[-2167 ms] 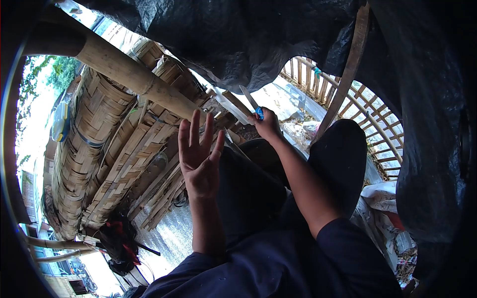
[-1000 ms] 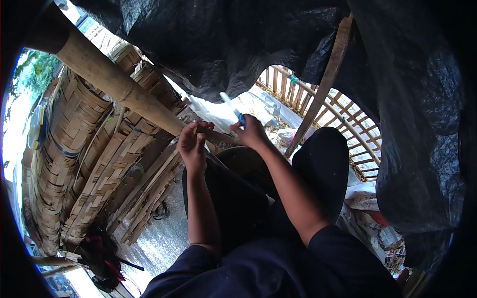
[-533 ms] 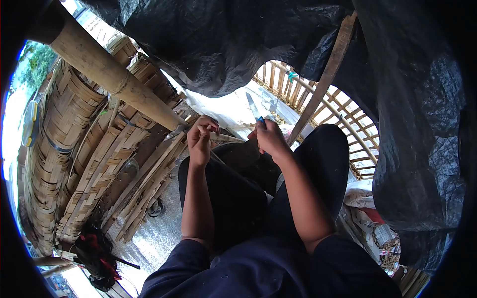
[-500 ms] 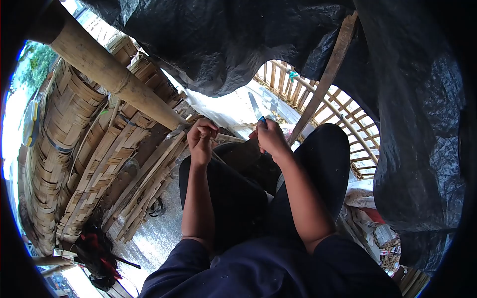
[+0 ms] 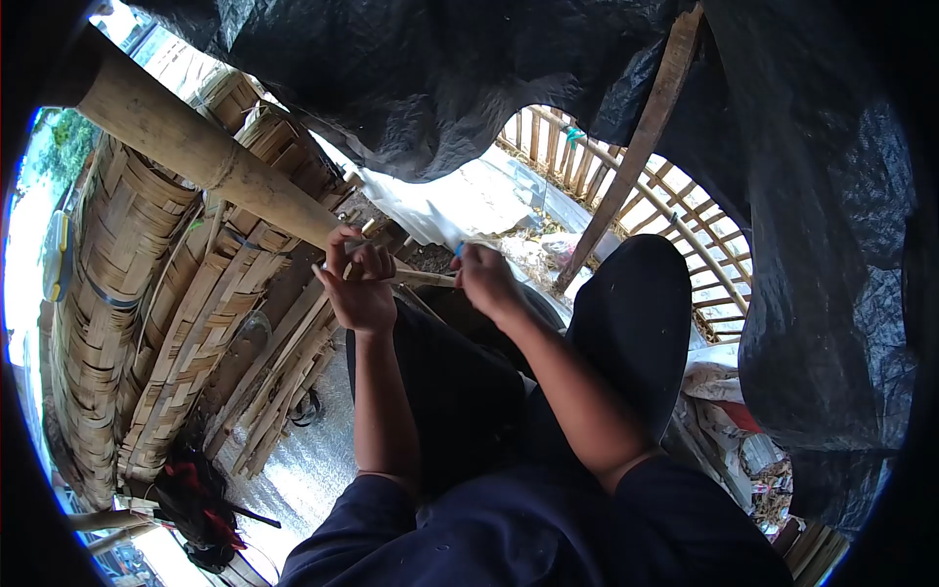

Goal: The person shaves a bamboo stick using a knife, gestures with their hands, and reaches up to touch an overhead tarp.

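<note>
My left hand (image 5: 362, 293) is raised over my lap, thumb and index finger spread apart and the other fingers curled in. A pale stick (image 5: 426, 279) runs between my two hands and meets those curled fingers; whether they grip it is hidden. Just to the right, my right hand (image 5: 486, 281) is closed on a knife, whose blue handle (image 5: 459, 249) shows above the fingers. Its blade is too blurred against the bright ground to make out. Below both hands are my dark-clothed legs (image 5: 626, 303), with a dark rounded object between them, partly hidden.
A thick bamboo pole (image 5: 220, 166) slants across the upper left, above woven bamboo rolls (image 5: 108, 313) and stacked strips (image 5: 274, 382). Black sheeting (image 5: 430, 88) hangs overhead and at the right. A wooden post (image 5: 641, 147) stands before a lattice fence (image 5: 699, 225).
Since the last frames my right hand has moved left and its blade has blurred. The left hand has shifted left, and its thumb and index finger have spread apart.
</note>
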`<act>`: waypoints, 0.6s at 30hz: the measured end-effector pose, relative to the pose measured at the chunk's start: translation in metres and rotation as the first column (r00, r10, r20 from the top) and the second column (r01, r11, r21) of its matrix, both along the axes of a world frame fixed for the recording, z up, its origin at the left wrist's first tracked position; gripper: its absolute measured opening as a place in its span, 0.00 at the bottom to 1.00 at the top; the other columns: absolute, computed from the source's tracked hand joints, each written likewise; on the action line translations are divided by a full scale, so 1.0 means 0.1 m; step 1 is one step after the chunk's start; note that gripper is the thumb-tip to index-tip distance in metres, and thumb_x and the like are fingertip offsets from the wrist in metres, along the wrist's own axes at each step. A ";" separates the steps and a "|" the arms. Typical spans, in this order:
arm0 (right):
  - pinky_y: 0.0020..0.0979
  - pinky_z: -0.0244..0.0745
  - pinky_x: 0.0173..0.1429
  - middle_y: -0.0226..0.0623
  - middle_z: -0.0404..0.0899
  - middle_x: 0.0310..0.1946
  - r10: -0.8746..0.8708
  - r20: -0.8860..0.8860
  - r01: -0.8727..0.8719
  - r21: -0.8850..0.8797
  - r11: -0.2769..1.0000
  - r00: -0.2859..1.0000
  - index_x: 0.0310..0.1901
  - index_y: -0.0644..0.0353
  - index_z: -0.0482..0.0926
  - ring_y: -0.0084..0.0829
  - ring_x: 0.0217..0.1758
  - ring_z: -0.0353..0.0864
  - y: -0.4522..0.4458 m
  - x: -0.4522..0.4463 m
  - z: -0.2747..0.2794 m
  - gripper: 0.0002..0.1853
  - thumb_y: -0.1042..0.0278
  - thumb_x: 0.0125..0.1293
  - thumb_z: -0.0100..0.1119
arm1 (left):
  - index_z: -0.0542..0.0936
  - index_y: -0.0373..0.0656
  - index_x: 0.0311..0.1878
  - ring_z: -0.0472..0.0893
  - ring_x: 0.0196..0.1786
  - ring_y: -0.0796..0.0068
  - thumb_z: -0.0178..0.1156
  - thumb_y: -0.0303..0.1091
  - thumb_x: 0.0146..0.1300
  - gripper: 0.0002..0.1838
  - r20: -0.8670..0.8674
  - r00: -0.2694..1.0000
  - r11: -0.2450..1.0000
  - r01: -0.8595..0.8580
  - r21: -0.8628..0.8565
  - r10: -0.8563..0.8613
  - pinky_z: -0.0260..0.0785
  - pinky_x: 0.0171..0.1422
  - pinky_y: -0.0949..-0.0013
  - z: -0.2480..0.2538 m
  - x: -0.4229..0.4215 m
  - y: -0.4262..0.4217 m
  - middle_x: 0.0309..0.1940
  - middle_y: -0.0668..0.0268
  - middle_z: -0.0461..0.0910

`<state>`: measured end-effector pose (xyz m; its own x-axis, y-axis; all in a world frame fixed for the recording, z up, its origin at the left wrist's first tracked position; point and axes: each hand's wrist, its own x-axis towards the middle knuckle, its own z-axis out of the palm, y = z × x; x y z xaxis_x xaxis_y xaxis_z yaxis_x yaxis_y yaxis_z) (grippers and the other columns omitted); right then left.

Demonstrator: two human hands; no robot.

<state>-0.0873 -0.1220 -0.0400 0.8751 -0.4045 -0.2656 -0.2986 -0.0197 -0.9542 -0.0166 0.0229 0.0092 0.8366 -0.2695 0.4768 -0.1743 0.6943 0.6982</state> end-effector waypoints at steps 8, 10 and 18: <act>0.44 0.70 0.41 0.57 0.77 0.28 0.176 0.186 -0.160 -0.100 0.982 0.967 0.34 0.67 0.72 0.58 0.38 0.78 0.66 -0.12 0.16 0.16 0.61 0.71 0.45 | 0.64 0.45 0.23 0.50 0.17 0.81 0.45 0.50 0.65 0.21 -0.026 0.995 0.994 -0.100 -0.042 0.099 0.44 0.23 0.71 -0.20 0.12 0.07 0.14 0.75 0.51; 0.43 0.71 0.41 0.57 0.77 0.27 0.185 0.153 -0.171 -0.102 0.980 0.971 0.33 0.67 0.72 0.58 0.38 0.79 0.59 -0.10 0.23 0.17 0.60 0.72 0.44 | 0.59 0.47 0.20 0.50 0.17 0.81 0.45 0.49 0.65 0.21 -0.060 0.995 0.993 -0.083 -0.081 0.078 0.44 0.22 0.71 -0.24 0.14 0.11 0.14 0.74 0.51; 0.43 0.71 0.39 0.52 0.78 0.25 -0.085 0.006 0.085 -0.009 0.996 0.996 0.31 0.68 0.76 0.47 0.31 0.80 0.04 0.15 0.02 0.19 0.57 0.69 0.50 | 0.55 0.49 0.18 0.49 0.17 0.79 0.44 0.49 0.64 0.22 -0.108 0.994 0.998 0.023 -0.054 -0.029 0.44 0.22 0.69 -0.31 0.16 0.02 0.13 0.74 0.49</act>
<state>-0.0719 -0.1182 -0.0382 0.8390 -0.4797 -0.2568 -0.2942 -0.0030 -0.9557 -0.0008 0.0248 -0.0219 0.8772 -0.2685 0.3981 -0.0812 0.7341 0.6741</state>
